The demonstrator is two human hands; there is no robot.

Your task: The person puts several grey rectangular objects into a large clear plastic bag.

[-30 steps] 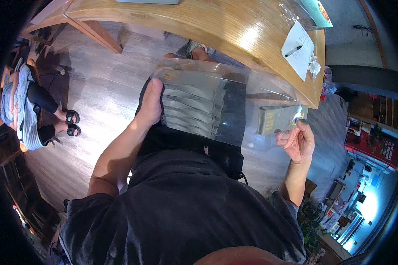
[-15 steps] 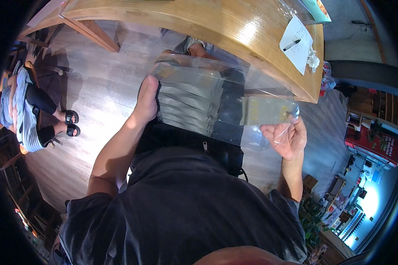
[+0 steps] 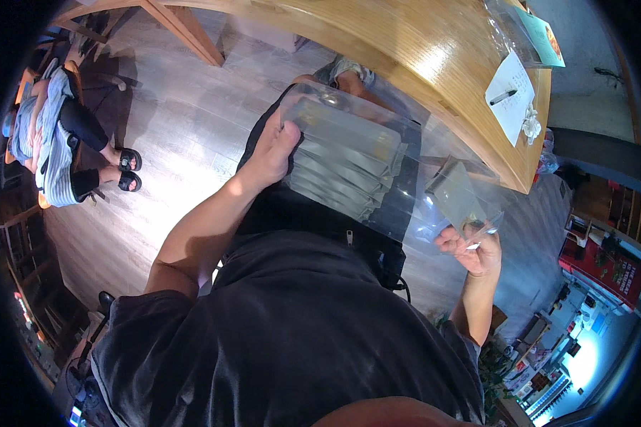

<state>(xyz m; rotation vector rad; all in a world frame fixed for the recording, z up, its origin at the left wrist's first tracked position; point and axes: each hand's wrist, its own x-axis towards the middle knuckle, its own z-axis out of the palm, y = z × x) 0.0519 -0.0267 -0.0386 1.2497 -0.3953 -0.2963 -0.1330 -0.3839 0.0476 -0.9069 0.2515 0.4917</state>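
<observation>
A large clear plastic bag (image 3: 377, 135) lies across my lap, and inside it several flat grey packets (image 3: 342, 167) overlap in a row. My left hand (image 3: 271, 153) grips the bag's left edge. My right hand (image 3: 470, 249) pinches the lower corner of a single grey packet (image 3: 452, 196) in its own clear sleeve, held tilted at the bag's right side. My dark shirt (image 3: 285, 334) fills the lower part of the view.
A curved wooden table (image 3: 413, 57) runs along the top, with a white sheet and pen (image 3: 509, 96) and a teal booklet (image 3: 545, 39) on it. A seated person in striped clothes and sandals (image 3: 64, 142) is at the far left on the wooden floor. Shop shelves (image 3: 605, 263) stand at the right.
My right hand has lowered and turned the single packet from flat to tilted. The view has shifted so the bag sits further right and higher.
</observation>
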